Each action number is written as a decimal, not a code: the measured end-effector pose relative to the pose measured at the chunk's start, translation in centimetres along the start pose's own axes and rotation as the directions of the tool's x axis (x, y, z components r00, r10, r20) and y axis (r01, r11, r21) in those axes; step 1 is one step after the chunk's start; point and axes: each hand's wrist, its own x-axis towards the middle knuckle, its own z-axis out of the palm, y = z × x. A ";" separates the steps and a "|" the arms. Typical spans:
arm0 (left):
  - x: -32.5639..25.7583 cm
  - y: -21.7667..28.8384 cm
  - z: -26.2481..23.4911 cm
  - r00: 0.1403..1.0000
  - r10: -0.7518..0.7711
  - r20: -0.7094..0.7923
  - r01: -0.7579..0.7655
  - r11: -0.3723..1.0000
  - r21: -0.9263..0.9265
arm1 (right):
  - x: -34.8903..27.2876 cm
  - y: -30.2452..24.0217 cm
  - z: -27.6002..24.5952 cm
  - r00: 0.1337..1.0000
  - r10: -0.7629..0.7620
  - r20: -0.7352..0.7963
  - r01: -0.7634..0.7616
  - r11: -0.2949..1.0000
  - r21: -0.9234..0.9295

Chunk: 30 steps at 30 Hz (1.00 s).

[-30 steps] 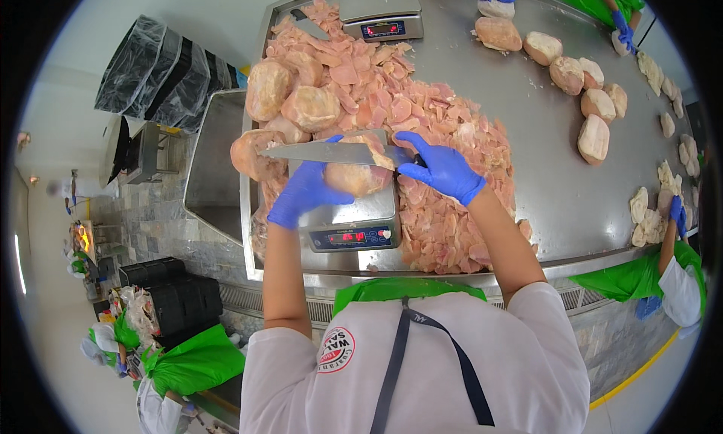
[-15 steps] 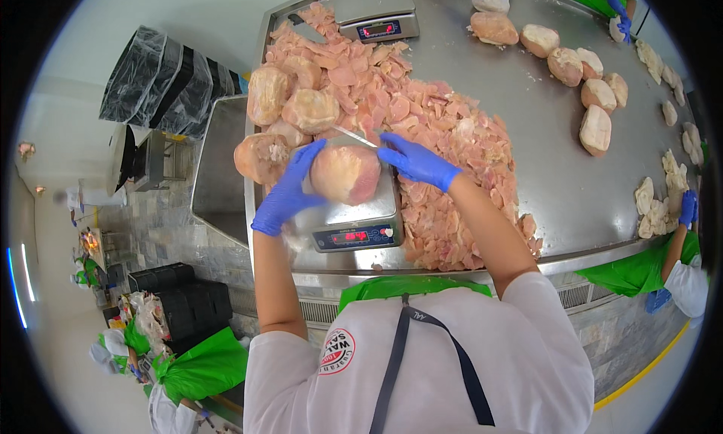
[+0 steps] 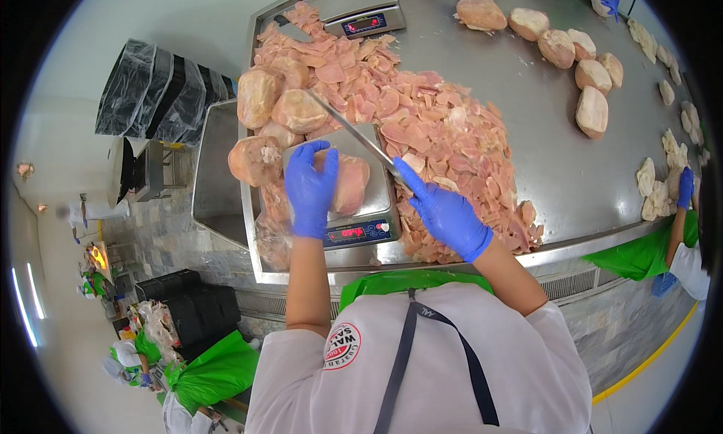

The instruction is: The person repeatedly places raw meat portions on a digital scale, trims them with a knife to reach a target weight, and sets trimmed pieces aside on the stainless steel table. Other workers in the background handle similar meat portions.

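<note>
A rounded, pale pink ham (image 3: 352, 184) sits on the steel platform of a digital scale (image 3: 384, 212). My left hand (image 3: 310, 189), in a blue glove, lies over the ham's left side with its fingers curved on it. In my gloved right hand (image 3: 452, 217) is a long-bladed knife (image 3: 358, 133). Its blade slants up and left, above the scale's far right corner. A wide heap of thin pink meat slices (image 3: 452, 140) spreads beside and beyond the scale. Several whole hams (image 3: 256, 95) cluster at the left table edge.
A second scale (image 3: 361, 16) stands at the far side, with another knife (image 3: 295, 32) near it. More hams (image 3: 591, 110) lie on the steel table (image 3: 520, 125) to the right. A steel bin (image 3: 215, 170) adjoins the left edge. Co-workers' gloved hands (image 3: 685, 187) show at the right.
My left hand has moved right, onto the ham. The right hand has come nearer and to the right, the knife blade now plainly showing. The view has shifted slightly.
</note>
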 end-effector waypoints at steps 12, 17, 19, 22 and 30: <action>-0.8 0.0 1.1 0.992 -0.022 -0.123 0.026 0.999 0.029 | 3.7 -2.8 2.1 0.991 0.078 0.106 -0.066 0.992 -0.105; -1.0 0.1 1.6 0.983 -0.060 -0.175 0.071 0.996 0.060 | 7.1 -0.6 4.3 0.980 0.068 0.187 -0.064 0.998 -0.025; -1.2 -0.2 1.7 0.986 -0.050 -0.158 0.062 0.996 0.071 | 6.4 1.8 6.2 0.996 -0.027 0.080 0.018 0.994 0.111; -1.1 -2.4 1.4 0.994 0.045 -0.099 -0.054 0.995 -0.088 | 3.7 1.9 4.1 0.974 0.012 0.225 -0.068 0.967 0.245; -0.3 -2.7 -1.3 0.976 0.032 -0.216 -0.114 0.918 -0.379 | -0.6 6.2 1.3 0.957 0.289 -0.042 -0.288 0.957 0.018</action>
